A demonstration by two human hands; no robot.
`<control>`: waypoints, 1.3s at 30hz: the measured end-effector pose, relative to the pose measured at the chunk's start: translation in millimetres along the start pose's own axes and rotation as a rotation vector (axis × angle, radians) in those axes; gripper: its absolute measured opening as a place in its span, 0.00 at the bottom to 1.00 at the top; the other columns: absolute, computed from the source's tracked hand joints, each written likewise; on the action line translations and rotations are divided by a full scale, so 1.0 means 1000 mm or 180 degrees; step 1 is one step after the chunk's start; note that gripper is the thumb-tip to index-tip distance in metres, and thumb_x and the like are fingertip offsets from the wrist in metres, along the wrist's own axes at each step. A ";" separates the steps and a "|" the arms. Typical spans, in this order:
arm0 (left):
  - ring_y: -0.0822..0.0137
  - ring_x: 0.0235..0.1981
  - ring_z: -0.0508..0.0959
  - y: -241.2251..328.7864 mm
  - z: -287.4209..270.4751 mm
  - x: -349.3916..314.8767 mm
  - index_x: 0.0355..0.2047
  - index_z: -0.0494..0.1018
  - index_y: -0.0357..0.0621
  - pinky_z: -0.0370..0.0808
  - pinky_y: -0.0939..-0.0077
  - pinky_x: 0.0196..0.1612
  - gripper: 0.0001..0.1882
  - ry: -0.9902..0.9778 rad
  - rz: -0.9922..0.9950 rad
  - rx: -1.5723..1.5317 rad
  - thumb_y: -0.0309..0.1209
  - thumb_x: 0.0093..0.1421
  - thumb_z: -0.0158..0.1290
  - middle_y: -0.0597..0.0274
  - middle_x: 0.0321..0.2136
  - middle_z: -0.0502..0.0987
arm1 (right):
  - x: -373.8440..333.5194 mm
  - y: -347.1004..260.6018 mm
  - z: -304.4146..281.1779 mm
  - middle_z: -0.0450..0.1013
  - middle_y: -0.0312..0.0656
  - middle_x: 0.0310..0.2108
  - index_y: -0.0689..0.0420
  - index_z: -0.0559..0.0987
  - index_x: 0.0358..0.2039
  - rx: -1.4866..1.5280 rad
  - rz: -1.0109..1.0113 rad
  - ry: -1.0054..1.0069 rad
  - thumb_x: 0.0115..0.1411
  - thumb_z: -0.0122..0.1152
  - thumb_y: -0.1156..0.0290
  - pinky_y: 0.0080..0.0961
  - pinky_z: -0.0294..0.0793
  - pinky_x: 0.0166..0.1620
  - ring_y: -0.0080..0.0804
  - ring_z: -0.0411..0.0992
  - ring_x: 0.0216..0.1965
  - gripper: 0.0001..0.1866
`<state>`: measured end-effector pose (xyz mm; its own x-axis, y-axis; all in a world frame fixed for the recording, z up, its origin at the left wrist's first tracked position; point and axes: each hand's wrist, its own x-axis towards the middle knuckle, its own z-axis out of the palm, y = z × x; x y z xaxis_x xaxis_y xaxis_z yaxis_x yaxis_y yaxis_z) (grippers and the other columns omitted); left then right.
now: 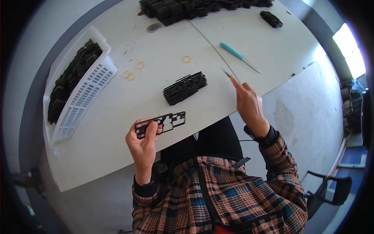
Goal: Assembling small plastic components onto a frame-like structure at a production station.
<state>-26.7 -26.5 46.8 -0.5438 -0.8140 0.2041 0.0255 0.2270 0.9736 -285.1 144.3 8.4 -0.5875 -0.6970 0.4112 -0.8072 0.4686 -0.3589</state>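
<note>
My left hand [143,145] grips a flat black frame [167,123] with several cut-outs, thumb on top, above the table's near edge. My right hand [250,104] is closed around a slim, pointed dark tool [226,73]; its tip points up and left, apart from the frame, and its handle is hidden in my fingers. Between and beyond my hands lies a stack of similar black frames [185,88] on the white table. A knife with a teal handle [231,50] rests beyond my right hand, its blade pointing right.
At the left stands a white perforated basket [83,97] full of bundled black parts [74,78]. More bundles [175,11] line the far edge, with one bundle [271,19] at far right. Loose yellow rubber bands [187,59] and a tape roll [154,27] lie on the table [105,156].
</note>
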 end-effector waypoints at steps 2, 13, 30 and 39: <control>0.76 0.25 0.78 0.000 0.002 0.002 0.37 0.75 0.34 0.72 0.85 0.27 0.09 -0.0049 -0.0191 -0.0445 0.29 0.64 0.56 0.63 0.26 0.80 | 0.012 0.018 0.008 0.68 0.47 0.27 0.54 0.73 0.57 -0.0130 -0.0113 0.0115 0.61 0.51 0.79 0.40 0.71 0.33 0.48 0.69 0.28 0.22; 0.77 0.24 0.79 -0.002 -0.014 0.006 0.40 0.76 0.36 0.71 0.86 0.24 0.10 0.0230 -0.0551 -0.0552 0.31 0.64 0.56 0.63 0.26 0.80 | -0.001 -0.040 -0.013 0.76 0.46 0.46 0.55 0.71 0.59 0.0813 -0.0648 -0.0316 0.57 0.60 0.80 0.30 0.77 0.40 0.39 0.76 0.41 0.28; 0.71 0.29 0.80 0.003 -0.031 0.016 0.36 0.74 0.38 0.72 0.80 0.26 0.13 0.0328 -0.0793 -0.1719 0.38 0.64 0.56 0.61 0.28 0.80 | -0.013 -0.145 0.008 0.69 0.48 0.56 0.57 0.57 0.68 0.2991 -0.0421 -0.0898 0.56 0.62 0.79 0.18 0.76 0.37 0.27 0.73 0.47 0.40; 0.71 0.30 0.78 0.008 -0.029 0.056 0.36 0.76 0.40 0.72 0.79 0.29 0.12 0.0155 -0.0394 -0.3298 0.37 0.64 0.57 0.59 0.29 0.80 | -0.047 -0.173 0.030 0.72 0.45 0.51 0.65 0.64 0.62 0.4027 -0.0820 -0.2704 0.58 0.66 0.72 0.21 0.74 0.48 0.25 0.71 0.49 0.33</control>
<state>-32.3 -85.8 69.2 -0.5578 -0.8263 0.0784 0.6915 -0.4104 0.5945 -115.9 79.7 26.1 0.1139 -0.9825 0.1472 -0.0461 -0.1533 -0.9871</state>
